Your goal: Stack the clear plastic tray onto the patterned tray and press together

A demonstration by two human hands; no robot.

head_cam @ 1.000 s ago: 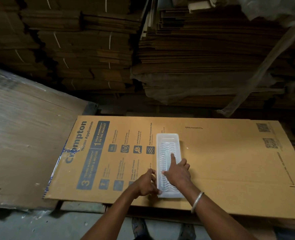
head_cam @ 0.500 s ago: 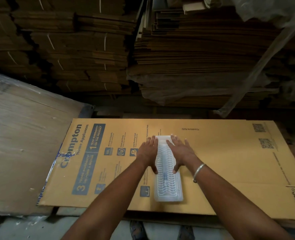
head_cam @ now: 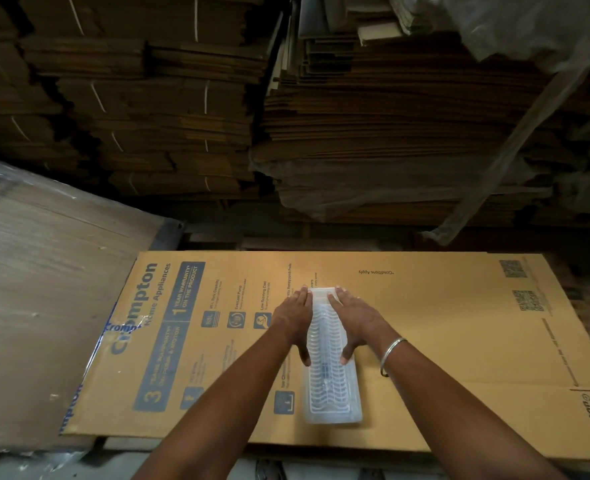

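Observation:
A long clear plastic tray (head_cam: 331,386) lies lengthwise on a flattened cardboard box (head_cam: 442,334), nested over a tray with a wavy ribbed pattern that shows through it. My left hand (head_cam: 295,313) lies flat along the tray's far left edge, fingers stretched forward, thumb on the tray's left rim. My right hand (head_cam: 354,315) lies flat on the far right edge, thumb on the right rim. Both palms bear down on the far half of the stacked trays. A metal bangle (head_cam: 392,355) circles my right wrist.
The printed box lies on a low pallet. A plastic-wrapped stack of board (head_cam: 44,306) slopes up at the left. Tall piles of flattened cartons (head_cam: 390,133) rise behind, close to the box's far edge. Grey floor (head_cam: 27,467) shows near the bottom.
Both hands moved from the tray's near end to its far end, one on each long side. Over the last half second they barely shifted.

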